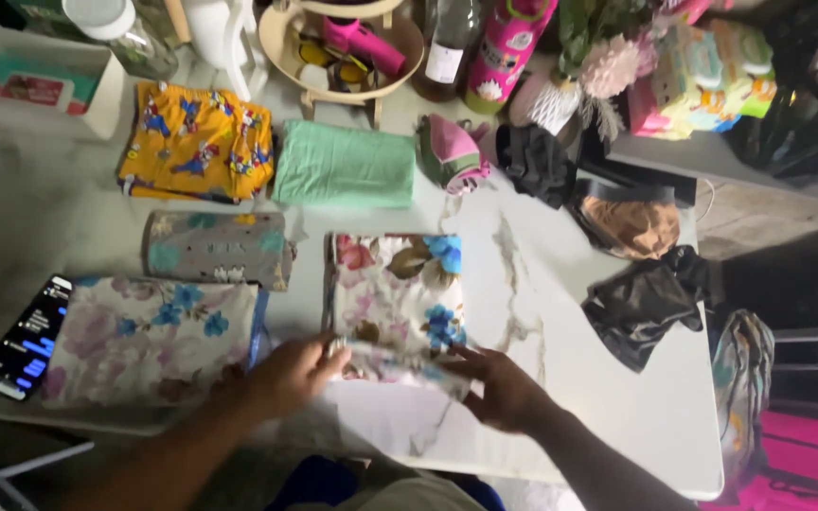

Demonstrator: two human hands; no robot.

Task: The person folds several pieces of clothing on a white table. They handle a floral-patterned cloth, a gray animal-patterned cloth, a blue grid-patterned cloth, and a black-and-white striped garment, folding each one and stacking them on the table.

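A folded floral cloth [397, 303] with red, brown and blue blooms lies near the middle of the white marbled surface [617, 407], its near edge pinched by the left hand [288, 374] at 7 o'clock and touched by the spread, open fingers of the right hand [502, 386] at 5 o'clock. At 9 o'clock lies a paler blue-flowered folded cloth [149, 339] with a phone [26, 338] beyond; at 11 o'clock a grey printed one [215, 248], at 12 o'clock a green one [345, 167], and at 3 o'clock crumpled black fabric [641, 308].
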